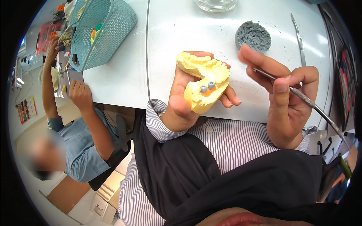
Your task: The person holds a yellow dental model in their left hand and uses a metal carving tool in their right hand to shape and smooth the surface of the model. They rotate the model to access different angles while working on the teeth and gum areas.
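A yellow plaster dental model (198,101) of a tooth arch rests in my left hand (182,103), fingers curled under and around it. Two small grey tooth caps (207,87) stand on an orange patch along the model's near side. To the right, my right hand (288,101) pinches a slim metal dental carving tool (307,101) with a knurled grip between thumb and fingers. The tool's tip points left toward the model, apart from it. Beyond my right fingers lies a round lump of dark grey wax-like material (253,35) with a grooved top.
A metal scalpel-like knife (299,39) lies at the far right of the white table (169,34). A clear glass dish (215,4) stands at the back. To the left is a teal mesh basket (102,41). A co-worker in a blue shirt (85,139) sits at the left.
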The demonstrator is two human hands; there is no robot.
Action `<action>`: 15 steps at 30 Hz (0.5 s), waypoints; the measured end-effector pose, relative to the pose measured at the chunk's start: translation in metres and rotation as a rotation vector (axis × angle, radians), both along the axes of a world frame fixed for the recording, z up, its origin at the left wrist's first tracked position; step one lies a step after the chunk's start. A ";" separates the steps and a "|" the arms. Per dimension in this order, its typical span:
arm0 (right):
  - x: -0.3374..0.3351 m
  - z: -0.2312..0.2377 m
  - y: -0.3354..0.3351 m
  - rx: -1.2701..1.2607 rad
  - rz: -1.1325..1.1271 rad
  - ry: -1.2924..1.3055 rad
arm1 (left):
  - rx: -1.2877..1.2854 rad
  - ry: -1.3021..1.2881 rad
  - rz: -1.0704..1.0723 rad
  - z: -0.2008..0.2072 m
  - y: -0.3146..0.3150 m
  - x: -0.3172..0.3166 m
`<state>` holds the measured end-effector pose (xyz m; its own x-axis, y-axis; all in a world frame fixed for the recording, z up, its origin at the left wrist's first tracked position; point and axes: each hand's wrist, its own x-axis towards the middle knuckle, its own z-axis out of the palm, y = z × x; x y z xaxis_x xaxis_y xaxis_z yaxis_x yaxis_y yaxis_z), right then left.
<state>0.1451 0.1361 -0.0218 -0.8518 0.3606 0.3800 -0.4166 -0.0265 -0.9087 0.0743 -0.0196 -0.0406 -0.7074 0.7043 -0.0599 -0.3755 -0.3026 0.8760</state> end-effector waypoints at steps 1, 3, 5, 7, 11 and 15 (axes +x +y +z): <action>-0.001 -0.003 0.004 0.050 0.010 0.020 | 0.000 0.009 0.002 0.000 0.001 0.000; 0.002 -0.002 0.012 0.118 0.028 0.006 | 0.016 0.026 -0.004 0.000 0.004 0.002; 0.012 0.010 0.016 0.048 0.054 -0.062 | 0.021 0.037 -0.010 0.005 0.007 0.005; 0.024 0.018 0.020 -0.073 0.064 -0.099 | 0.024 0.037 -0.024 0.011 0.014 0.015; 0.035 0.025 0.021 -0.228 0.083 -0.090 | 0.063 0.000 -0.028 0.017 0.022 0.031; 0.025 0.024 0.012 -0.256 0.088 -0.096 | 0.094 -0.144 -0.032 0.014 0.015 0.023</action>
<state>0.1697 0.1485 0.0020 -0.9115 0.3581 0.2023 -0.3154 -0.2927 -0.9027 0.0975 -0.0041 -0.0269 -0.6733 0.7336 -0.0922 -0.5061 -0.3663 0.7808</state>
